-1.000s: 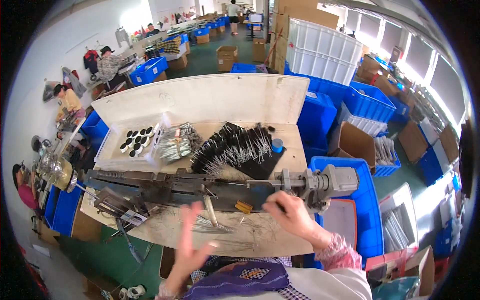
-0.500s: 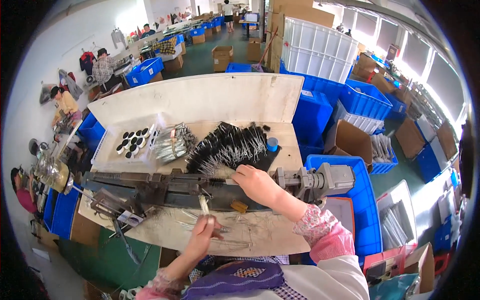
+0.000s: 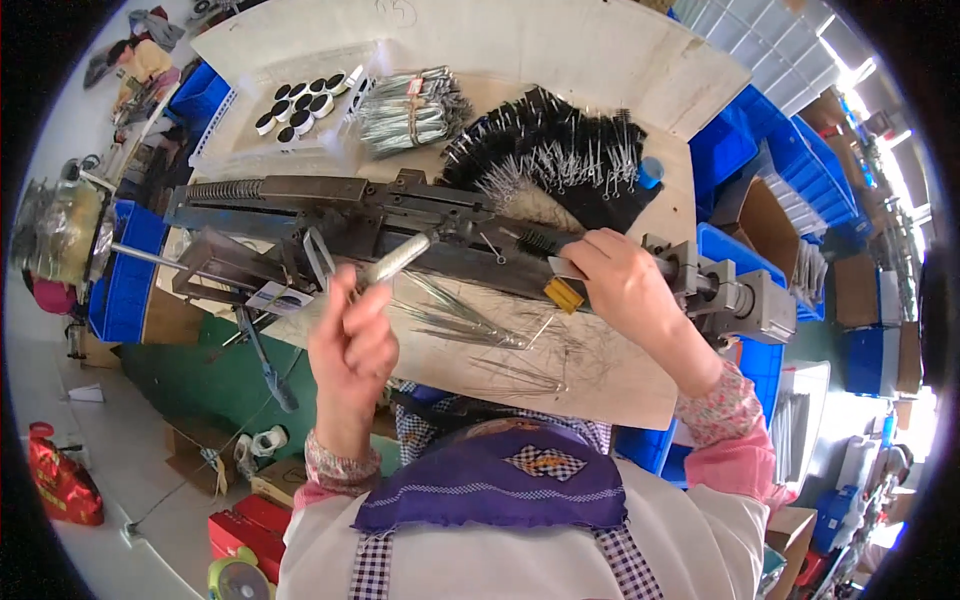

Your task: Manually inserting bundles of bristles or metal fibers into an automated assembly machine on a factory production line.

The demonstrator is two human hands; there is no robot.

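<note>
My left hand [image 3: 355,335] is closed on the lower end of a pale, wrapped handle [image 3: 400,258], which slants up toward the long metal machine [image 3: 325,190]. My right hand [image 3: 625,285] is closed over the machine's right part, fingers pressed together at a small, flat, pale piece [image 3: 567,268]. What else those fingers hold is hidden. Just left of them a black-bristled twisted-wire brush [image 3: 535,240] lies along the machine, with a looped wire [image 3: 492,248] beside it. A yellow block [image 3: 563,294] sits below my right fingers.
Behind the machine lie many black wire brushes [image 3: 560,150], a blue roll [image 3: 651,172], a bundle of wires [image 3: 415,112] and a clear tray [image 3: 230,130] of black-topped white spools. Loose wires [image 3: 465,322] are spread along the front of the table. Blue bins [image 3: 750,250] stand at the right.
The view has tipped downward and shifted. My left hand has risen toward the machine's left side, with the pale handle swung up and left. My right hand stays by the brush.
</note>
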